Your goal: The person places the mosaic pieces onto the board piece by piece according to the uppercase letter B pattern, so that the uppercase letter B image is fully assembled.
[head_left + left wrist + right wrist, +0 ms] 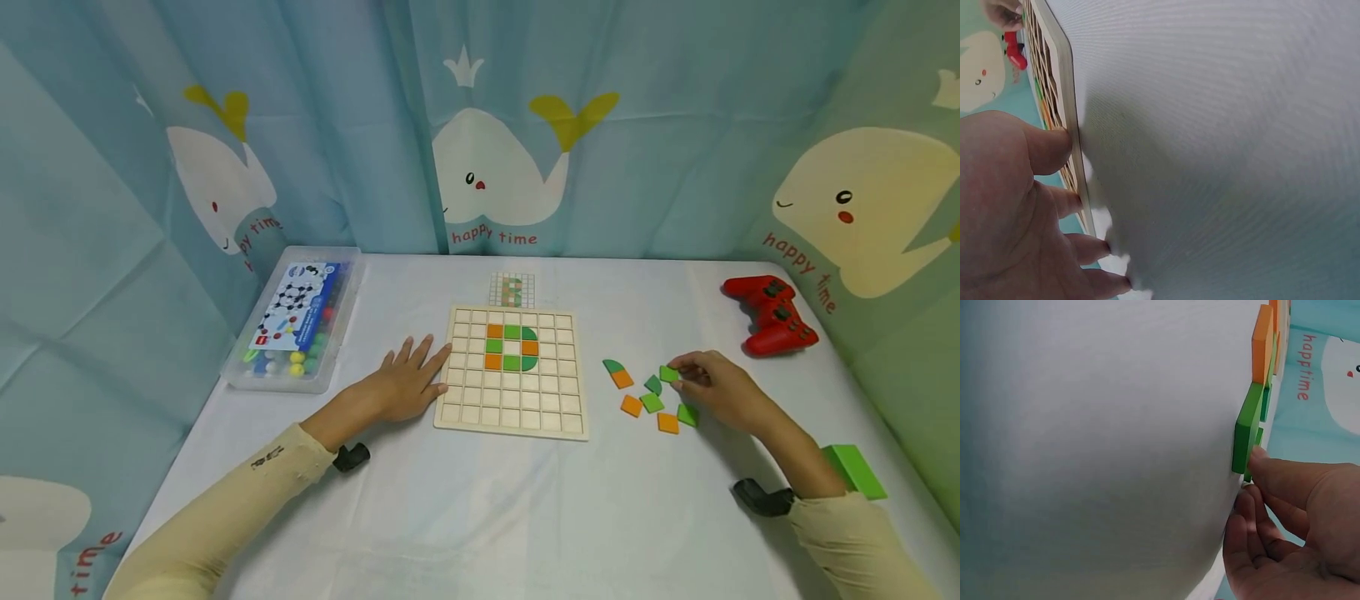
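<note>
A wooden grid board (510, 417) lies on the table, with orange and green tiles set around one bare cell. My left hand (407, 385) rests at its left edge, fingers spread; in the left wrist view the thumb (1050, 150) touches the rim. Right of the board, my right hand (720, 392) pinches a green square tile (668, 374) between thumb and fingers. Around it lie loose tiles: a green square (687, 415), another green square (652, 402), an orange square (667, 423) and a green quarter-round (653, 384). The right wrist view shows a green tile (1247, 428) close before the thumb.
A small printed pattern card (512, 290) lies behind the board. At the back left stands a clear plastic case (345, 321) of coloured balls. A red game controller (771, 315) lies at the back right, and a green block (855, 471) sits beside the right forearm.
</note>
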Demonstrator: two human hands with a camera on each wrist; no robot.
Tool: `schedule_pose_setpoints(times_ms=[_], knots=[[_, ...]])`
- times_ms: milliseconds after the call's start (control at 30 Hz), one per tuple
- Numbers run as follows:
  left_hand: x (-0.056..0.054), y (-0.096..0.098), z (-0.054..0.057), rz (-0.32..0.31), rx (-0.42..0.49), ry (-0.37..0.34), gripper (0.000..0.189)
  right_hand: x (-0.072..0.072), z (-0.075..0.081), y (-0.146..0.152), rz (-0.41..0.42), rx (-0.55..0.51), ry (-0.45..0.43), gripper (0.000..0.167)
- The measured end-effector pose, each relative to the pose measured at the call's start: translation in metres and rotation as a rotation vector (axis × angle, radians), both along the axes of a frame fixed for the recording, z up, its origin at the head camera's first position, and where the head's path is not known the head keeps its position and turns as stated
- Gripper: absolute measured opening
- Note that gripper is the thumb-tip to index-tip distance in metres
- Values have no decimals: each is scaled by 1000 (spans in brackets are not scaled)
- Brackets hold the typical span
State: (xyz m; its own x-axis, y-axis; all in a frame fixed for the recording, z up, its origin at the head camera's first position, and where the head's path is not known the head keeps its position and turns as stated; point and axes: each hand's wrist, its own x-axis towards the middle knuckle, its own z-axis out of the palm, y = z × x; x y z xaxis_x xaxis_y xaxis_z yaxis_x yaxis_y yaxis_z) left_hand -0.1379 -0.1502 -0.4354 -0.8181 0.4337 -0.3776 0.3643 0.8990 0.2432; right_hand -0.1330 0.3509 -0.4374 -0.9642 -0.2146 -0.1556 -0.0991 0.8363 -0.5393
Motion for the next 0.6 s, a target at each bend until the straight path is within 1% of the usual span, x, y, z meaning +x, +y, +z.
schedule_pose_setpoints(times_ms=[167,300,400,500,600], knots=[[-1,0,-1,-1,7,5,70,-2,0,-2,8,9,26,38],[0,0,0,-3,11,2,70,-5,5,-11,20,-9,68,36],[0,1,0,-5,14,4,69,-7,14,-31,34,-48,82,35],[1,1,2,-2,11,4,69,-6,22,-62,57,-94,70,35],[1,1,3,1,13,2,69,-6,24,-96,112,-128,71,32]])
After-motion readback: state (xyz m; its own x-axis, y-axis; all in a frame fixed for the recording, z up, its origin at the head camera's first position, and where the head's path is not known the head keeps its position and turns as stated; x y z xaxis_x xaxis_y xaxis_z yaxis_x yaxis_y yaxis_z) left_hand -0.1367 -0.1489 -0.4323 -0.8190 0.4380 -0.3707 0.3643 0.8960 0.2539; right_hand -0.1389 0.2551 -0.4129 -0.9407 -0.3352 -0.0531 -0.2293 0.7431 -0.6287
